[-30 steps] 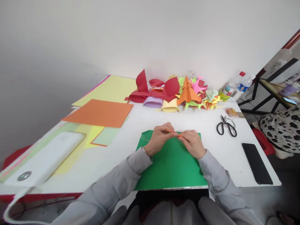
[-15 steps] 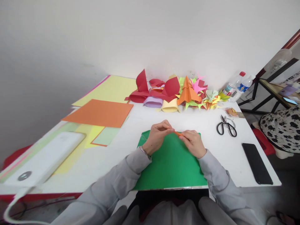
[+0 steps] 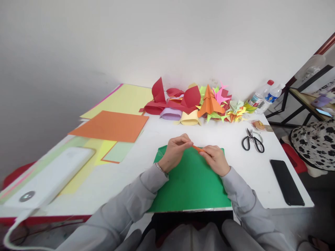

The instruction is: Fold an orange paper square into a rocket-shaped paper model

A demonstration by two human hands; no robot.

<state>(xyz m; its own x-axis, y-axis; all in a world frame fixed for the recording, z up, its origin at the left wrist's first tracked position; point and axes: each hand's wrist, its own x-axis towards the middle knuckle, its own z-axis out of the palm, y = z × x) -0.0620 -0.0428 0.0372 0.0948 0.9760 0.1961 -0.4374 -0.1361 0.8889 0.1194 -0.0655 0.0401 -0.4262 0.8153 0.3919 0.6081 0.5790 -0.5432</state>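
Between my two hands is a narrow folded strip of orange paper [image 3: 197,148]. My left hand [image 3: 176,152] is closed, pinching its left end between thumb and fingertips. The right end sits in the closed fingers of my right hand [image 3: 215,159]. Much of the paper is hidden by my fingers, so its full shape does not show. Both hands are above the far part of a green sheet [image 3: 192,184] that lies at the table's front edge.
Folded paper shapes, among them an orange plane [image 3: 209,104] and red pieces [image 3: 191,97], line the wall. An orange sheet [image 3: 112,125] and a white power bank [image 3: 52,177] lie left. Scissors [image 3: 252,141], a black phone [image 3: 287,182] and bottles [image 3: 261,96] are right. Someone in patterned clothing [image 3: 315,144] sits beyond.
My left fingertips have shifted slightly left, so a little more of the orange strip shows between the hands. My right hand has stayed in place.
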